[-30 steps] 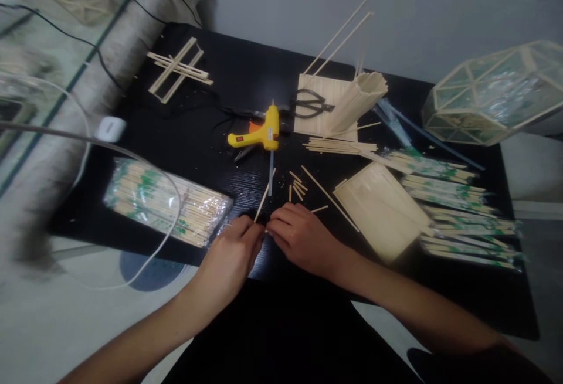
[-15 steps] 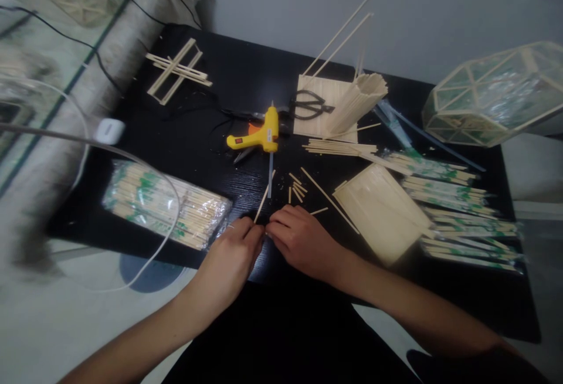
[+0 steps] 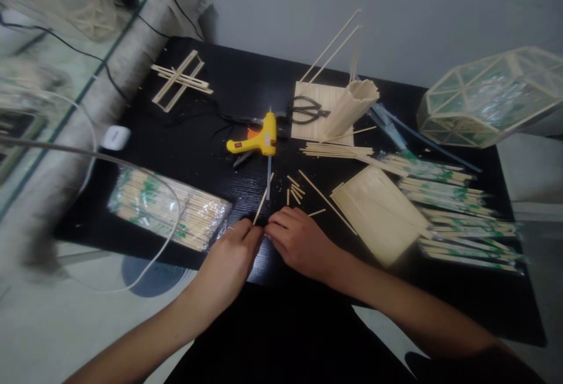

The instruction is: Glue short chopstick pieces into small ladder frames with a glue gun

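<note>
My left hand [image 3: 231, 258] is closed around the lower end of a thin wooden stick [image 3: 263, 199], which points up and away from me. Close beside it, my right hand [image 3: 301, 240] is closed too, its fingertips nearly meeting the left ones. Whatever the right fingers pinch is hidden. Beyond the hands lies a yellow hot glue gun [image 3: 267, 135] with a clear glue stick [image 3: 268, 179] poking from its back end. Several short cut stick pieces [image 3: 295, 190] lie just past my right hand, along with a longer stick [image 3: 328, 202].
A plastic pack of chopsticks [image 3: 162, 205] lies left; several wrapped chopsticks [image 3: 466, 217] lie right, near a flat wooden panel [image 3: 380, 214]. Behind are black scissors [image 3: 305, 109], a stick-walled tube [image 3: 349, 111], crossed stick frames [image 3: 180, 82] and a faceted frame [image 3: 488, 97]. A white cable [image 3: 178, 211] hangs at left.
The camera view has shifted slightly, so the far table items appear a little lower. Both hands keep nearly the same pose, and the stick stays in the left hand.
</note>
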The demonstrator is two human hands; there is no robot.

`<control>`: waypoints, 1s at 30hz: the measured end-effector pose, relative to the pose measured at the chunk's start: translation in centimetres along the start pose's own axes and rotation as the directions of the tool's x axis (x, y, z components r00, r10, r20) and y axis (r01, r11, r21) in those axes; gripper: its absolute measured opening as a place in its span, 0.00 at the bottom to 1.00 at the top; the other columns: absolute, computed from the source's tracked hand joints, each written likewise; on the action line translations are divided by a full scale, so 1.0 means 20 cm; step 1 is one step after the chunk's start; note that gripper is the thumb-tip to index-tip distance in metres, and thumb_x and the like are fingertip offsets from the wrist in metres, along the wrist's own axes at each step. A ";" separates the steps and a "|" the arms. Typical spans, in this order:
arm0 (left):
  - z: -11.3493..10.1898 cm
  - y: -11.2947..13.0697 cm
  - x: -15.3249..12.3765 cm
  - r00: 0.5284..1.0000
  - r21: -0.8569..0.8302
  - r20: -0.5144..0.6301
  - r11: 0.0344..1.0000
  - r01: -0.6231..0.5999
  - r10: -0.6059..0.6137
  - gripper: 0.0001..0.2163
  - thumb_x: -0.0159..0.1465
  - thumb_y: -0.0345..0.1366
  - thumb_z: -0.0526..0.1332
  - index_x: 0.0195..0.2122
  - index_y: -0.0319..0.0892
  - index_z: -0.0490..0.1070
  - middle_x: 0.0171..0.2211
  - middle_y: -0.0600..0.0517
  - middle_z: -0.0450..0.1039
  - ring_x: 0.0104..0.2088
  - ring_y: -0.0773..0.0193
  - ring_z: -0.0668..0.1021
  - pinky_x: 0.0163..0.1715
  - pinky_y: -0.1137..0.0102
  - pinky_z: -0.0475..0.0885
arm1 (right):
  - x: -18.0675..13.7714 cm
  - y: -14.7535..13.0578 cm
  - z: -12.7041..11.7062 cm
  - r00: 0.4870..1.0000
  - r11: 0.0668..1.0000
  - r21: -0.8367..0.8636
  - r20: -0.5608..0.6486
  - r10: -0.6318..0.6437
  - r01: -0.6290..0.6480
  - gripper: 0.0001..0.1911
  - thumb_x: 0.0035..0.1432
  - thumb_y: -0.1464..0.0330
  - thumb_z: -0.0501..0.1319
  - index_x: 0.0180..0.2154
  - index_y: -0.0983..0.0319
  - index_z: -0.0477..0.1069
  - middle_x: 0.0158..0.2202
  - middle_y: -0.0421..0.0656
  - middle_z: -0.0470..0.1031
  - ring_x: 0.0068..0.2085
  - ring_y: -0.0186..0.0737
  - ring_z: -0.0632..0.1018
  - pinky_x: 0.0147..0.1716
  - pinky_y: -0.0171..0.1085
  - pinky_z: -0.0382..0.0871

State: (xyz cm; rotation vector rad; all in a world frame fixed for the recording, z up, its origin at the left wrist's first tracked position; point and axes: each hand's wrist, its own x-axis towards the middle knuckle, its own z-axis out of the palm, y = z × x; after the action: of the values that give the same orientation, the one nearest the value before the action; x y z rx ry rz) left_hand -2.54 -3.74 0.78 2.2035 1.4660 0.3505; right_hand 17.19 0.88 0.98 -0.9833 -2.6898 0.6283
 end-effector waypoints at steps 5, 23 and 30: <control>0.02 -0.02 -0.01 1.000 0.001 0.004 1.000 -0.015 0.015 0.12 0.72 0.23 0.52 0.39 0.41 0.73 0.34 0.50 0.69 0.32 0.62 0.73 0.33 0.65 0.68 | 0.00 0.00 0.01 1.000 1.000 0.014 -0.008 0.009 -0.009 0.10 0.71 0.75 0.57 0.38 0.64 0.76 0.41 0.46 0.79 0.42 0.45 0.72 0.43 0.43 0.62; 0.00 -0.07 -0.04 1.000 -0.006 0.013 1.000 -0.023 0.023 0.14 0.78 0.32 0.50 0.39 0.40 0.73 0.35 0.50 0.69 0.33 0.63 0.74 0.35 0.66 0.70 | 0.00 0.01 0.00 1.000 0.999 0.047 -0.017 0.019 -0.018 0.09 0.71 0.75 0.58 0.39 0.64 0.77 0.40 0.46 0.79 0.42 0.44 0.73 0.45 0.42 0.64; 0.02 -0.09 -0.05 0.997 0.021 0.004 0.997 -0.072 0.072 0.12 0.75 0.27 0.51 0.40 0.41 0.73 0.34 0.51 0.68 0.31 0.64 0.74 0.32 0.66 0.68 | 0.00 0.01 0.00 0.999 0.998 0.051 -0.032 0.021 -0.020 0.10 0.71 0.75 0.58 0.39 0.63 0.77 0.41 0.46 0.79 0.43 0.44 0.73 0.44 0.42 0.64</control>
State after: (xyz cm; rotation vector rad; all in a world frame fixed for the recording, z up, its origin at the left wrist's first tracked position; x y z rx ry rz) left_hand -4.17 -4.12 -0.37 2.2767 1.3970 0.3569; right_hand 17.30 1.00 0.81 -1.0006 -2.6254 0.6752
